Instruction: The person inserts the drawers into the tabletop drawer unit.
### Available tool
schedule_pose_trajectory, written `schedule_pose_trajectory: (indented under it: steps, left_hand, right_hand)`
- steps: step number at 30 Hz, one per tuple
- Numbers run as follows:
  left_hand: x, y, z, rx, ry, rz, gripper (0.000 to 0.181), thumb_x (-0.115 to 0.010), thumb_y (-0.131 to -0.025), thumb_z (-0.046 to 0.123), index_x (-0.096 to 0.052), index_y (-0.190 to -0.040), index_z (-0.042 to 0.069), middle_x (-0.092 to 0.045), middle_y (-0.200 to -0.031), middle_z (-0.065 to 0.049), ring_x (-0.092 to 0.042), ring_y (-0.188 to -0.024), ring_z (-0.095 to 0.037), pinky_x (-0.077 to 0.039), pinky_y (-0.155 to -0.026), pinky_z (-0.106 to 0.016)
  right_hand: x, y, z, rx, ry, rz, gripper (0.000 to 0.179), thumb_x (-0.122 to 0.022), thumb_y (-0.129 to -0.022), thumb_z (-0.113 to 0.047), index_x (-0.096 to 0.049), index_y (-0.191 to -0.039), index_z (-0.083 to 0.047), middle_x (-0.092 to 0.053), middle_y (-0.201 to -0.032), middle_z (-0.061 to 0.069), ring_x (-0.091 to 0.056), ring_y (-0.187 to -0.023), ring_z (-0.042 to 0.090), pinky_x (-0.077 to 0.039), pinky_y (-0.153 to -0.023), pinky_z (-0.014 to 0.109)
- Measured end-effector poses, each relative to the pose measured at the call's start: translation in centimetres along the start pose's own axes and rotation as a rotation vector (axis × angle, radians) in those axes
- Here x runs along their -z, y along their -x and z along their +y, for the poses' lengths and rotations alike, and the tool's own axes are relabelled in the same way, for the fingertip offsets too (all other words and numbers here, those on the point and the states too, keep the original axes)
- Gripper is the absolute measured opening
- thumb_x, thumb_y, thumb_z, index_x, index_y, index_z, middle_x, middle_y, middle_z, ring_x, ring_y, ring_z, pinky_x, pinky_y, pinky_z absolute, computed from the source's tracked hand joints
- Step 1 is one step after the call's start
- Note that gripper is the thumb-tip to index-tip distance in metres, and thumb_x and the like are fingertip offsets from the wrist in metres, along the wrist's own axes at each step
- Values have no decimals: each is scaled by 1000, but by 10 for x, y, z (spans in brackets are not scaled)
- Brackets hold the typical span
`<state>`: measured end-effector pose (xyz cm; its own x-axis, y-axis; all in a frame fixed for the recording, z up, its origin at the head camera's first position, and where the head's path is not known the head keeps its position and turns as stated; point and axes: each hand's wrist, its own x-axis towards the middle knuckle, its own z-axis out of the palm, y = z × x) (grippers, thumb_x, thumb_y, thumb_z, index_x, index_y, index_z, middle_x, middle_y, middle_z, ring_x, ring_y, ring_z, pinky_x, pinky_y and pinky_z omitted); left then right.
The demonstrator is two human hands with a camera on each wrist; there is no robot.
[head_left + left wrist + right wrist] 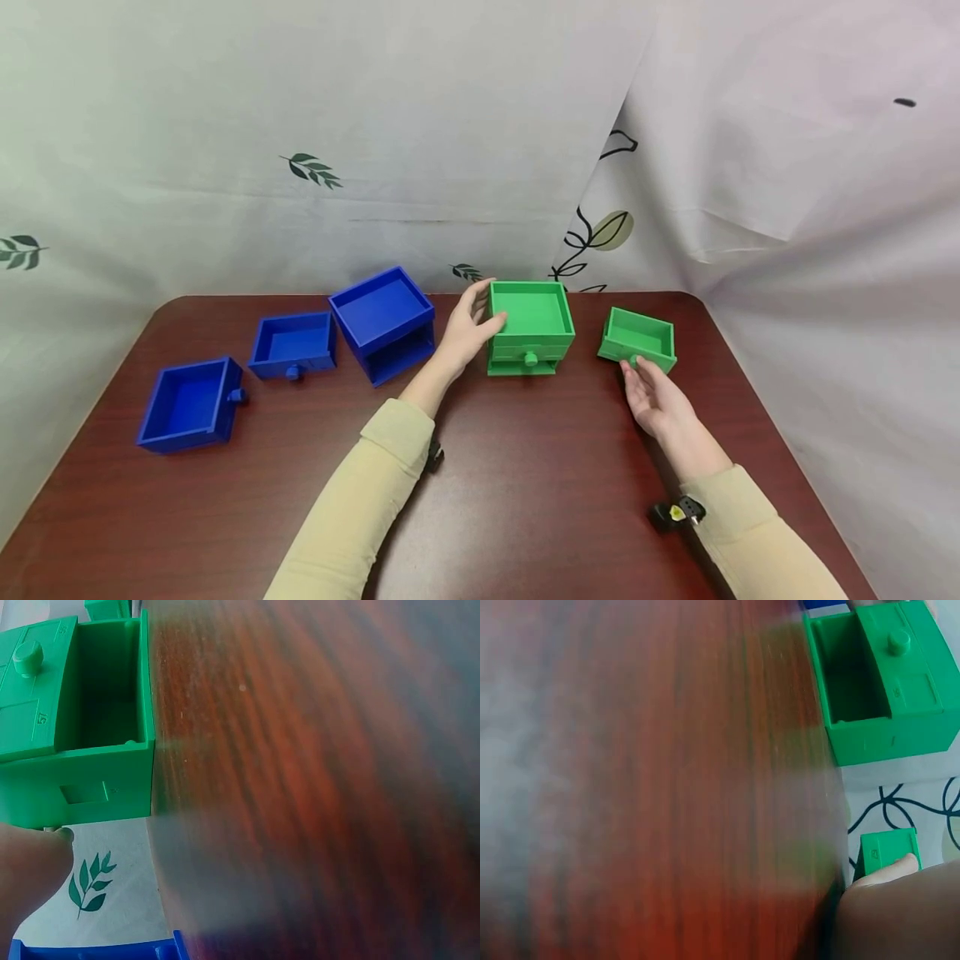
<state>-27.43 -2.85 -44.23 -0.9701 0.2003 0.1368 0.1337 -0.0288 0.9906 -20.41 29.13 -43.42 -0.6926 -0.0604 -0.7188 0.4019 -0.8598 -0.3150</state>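
Steadying the green cabinet [532, 308], it seems, the left hand [467, 329] grips its side while the right hand [657, 402] pinches the loose green drawer [637, 337] by its handy knob [634, 360].

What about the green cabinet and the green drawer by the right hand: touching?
Apart: the head view plainly shows a strip of tabletop between the green cabinet and the green drawer.

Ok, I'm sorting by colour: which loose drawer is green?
The green drawer at the right hand; the other loose drawers, left of the blue cabinet, are blue.
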Motion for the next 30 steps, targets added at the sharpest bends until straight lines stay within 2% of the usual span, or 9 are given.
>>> schedule_pose_trajectory:
  steps: [3, 5, 9, 11, 14, 30]
  left_hand:
    - [0, 0, 0, 2, -2, 0, 70, -67, -100, 7, -37, -163, 6, -41, -167, -16, -38, -157, -33, -26, -136, -45]
    - [0, 0, 0, 4, -6, 2, 69, -68, -100, 8, -37, -163, 7, -41, -167, -15, -38, -157, -33, -26, -136, -45]
    - [0, 0, 0, 3, -4, 0, 69, -68, -100, 8, -38, -163, 7, -41, -167, -15, -38, -157, -32, -26, -136, -44]
    - [0, 0, -1, -1, 2, 0, 69, -68, -101, 7, -38, -162, 6, -41, -167, -15, -38, -157, -33, -26, -136, -44]
    - [0, 0, -1, -6, 10, 0, 69, -67, -100, 7, -38, -162, 5, -41, -166, -16, -38, -156, -33, -26, -136, -44]
    - [0, -2, -2, -7, 17, 7, 68, -67, -100, 6, -38, -162, 5, -42, -165, -17, -39, -156, -33, -26, -136, -43]
  right_hand:
    - [2, 3, 2, -3, 31, -6, 51, -63, -104, -14, -44, -148, -31, -36, -159, -20, -73, -87, 13, -59, -87, 9]
    - [3, 5, 3, -4, 46, -11, 44, -63, -104, -14, -47, -143, -27, -49, -148, -13, -73, -88, 13, -59, -88, 9]
    - [7, 11, 7, 0, 75, -27, 11, -63, -105, -14, -64, -116, -11, -66, -110, 2, -73, -88, 13, -59, -86, 10]
    - [9, 14, 9, 3, 91, -36, 11, -62, -105, -15, -69, -101, -7, -69, -98, 6, -73, -86, 12, -60, -84, 11]
    - [11, 19, 12, 9, 114, -45, 21, -60, -106, -15, -71, -92, -5, -71, -95, 7, -72, -84, 11, -60, -82, 11]
    - [28, 36, 41, 70, 212, -90, 25, -55, -108, -14, -71, -91, -7, -74, -93, 5, -73, -87, 9, -59, -82, 9]
